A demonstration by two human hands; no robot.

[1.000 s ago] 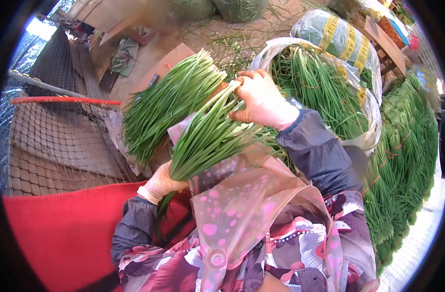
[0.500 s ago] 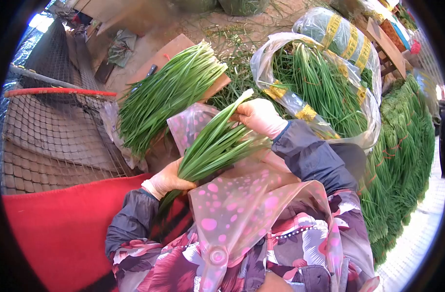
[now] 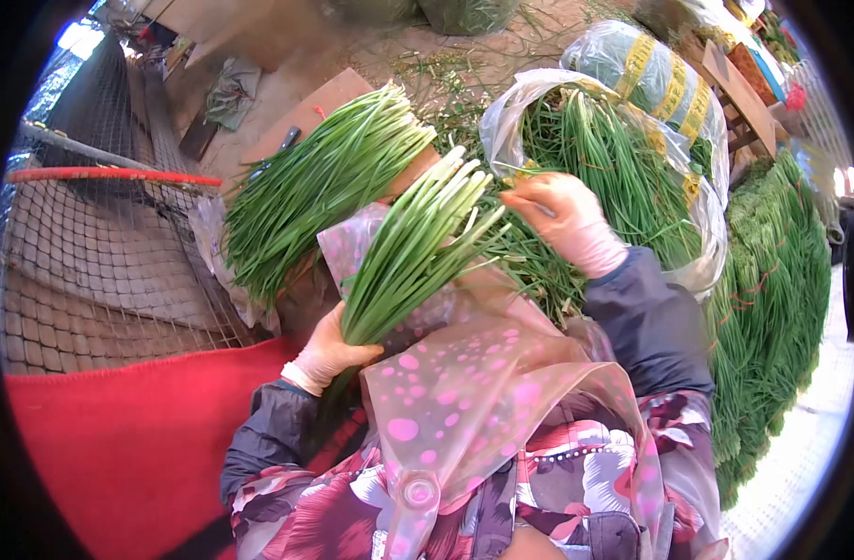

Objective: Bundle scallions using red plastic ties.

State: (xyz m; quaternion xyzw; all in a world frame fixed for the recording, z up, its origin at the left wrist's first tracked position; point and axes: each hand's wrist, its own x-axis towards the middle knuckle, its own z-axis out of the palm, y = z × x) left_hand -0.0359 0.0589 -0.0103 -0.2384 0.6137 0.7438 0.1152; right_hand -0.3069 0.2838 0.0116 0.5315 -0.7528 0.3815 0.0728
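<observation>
My gloved left hand (image 3: 332,347) is closed around the lower part of a bunch of garlic chives (image 3: 418,243), whose pale stem ends fan out up and to the right. To the right of those ends, my gloved right hand (image 3: 565,217) is closed in a pinch, apart from the bunch. A thin chive blade (image 3: 532,172) shows at its fingertips. Below the bunch, a pink-spotted clear plastic apron (image 3: 464,392) covers my lap. A larger pile of garlic chives (image 3: 329,177) lies on a board (image 3: 338,91) beyond my left hand.
An open plastic bag (image 3: 502,117) of chives stands at right, before a wrapped, yellow-taped bundle (image 3: 632,61). Stacked chives (image 3: 768,308) line the far right. Loose leaves (image 3: 539,271) litter the ground. Netting (image 3: 100,271) and a red cloth (image 3: 147,420) are at left.
My right hand has moved right and away from the bunch, with a thin blade at its fingertips. The bunch's stem ends have spread apart, while my left hand keeps its hold.
</observation>
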